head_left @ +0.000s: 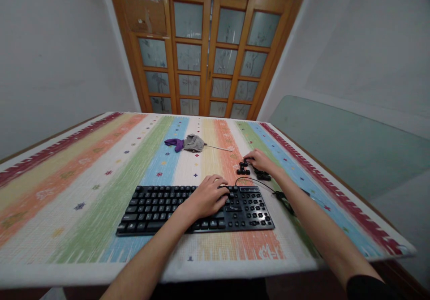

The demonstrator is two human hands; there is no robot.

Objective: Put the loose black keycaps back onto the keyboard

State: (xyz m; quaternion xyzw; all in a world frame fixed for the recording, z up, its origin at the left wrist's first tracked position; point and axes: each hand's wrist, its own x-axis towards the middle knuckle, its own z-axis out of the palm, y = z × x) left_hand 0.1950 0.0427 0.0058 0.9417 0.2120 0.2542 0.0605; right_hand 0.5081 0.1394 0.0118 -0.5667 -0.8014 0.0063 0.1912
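On the striped cloth (83, 165), near edge of the table: black keyboard (157, 208), long axis running left–right, square to the person. Main block of keys looks complete; on the right part several caps seem missing, pale stems or sockets showing through, though the detail is small.

Left hand (210, 197) lies palm-down on the keyboard's right-centre, fingers curled and spread lightly over the keys near the arrow cluster. Holds nothing that I can see; fingertips touch the deck.

Behind, mid-table: a purple and grey rag (188, 143) with a thin rod (218, 148) lying just right of it, well apart from both hands.

Right of the keyboard's far corner: loose keycaps (243, 169), black, a small heap on the cloth, some in a row just beyond. Right hand (262, 160) rests over them, fingers bent down and touching the heap; whether a cap is pinched between the fingertips cannot be told, the knuckles hide it.

Relation: keycaps lie beyond and to the right of the keyboard, directly under the right hand, the left well apart from them. Cable (268, 188) curls off between the keyboard and the right forearm.
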